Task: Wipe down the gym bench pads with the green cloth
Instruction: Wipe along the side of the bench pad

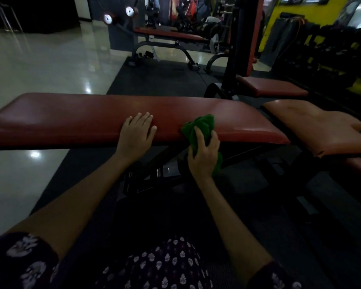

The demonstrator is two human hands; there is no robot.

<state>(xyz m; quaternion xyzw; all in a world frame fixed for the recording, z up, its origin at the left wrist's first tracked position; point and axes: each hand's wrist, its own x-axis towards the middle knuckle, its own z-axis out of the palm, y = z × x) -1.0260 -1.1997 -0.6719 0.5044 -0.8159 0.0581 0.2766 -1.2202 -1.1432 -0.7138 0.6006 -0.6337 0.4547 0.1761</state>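
The right hand (204, 155) squeezes the green cloth (200, 127) against the long pad's (71, 117) near edge to rub it. Beside the cloth, the left hand (136, 136) lies flat, fingers straight, likely for balance.

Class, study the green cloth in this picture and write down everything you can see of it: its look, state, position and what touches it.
The green cloth is a bright green, soft-looking fabric, bunched and crumpled rather than spread flat. Its upper part lies on the near front edge of the long red bench pad; its lower part hangs below the pad's edge. The right hand grips it, fingers curled round the bunch, and hides its middle. The left hand rests flat on the pad to the cloth's left, not touching it.
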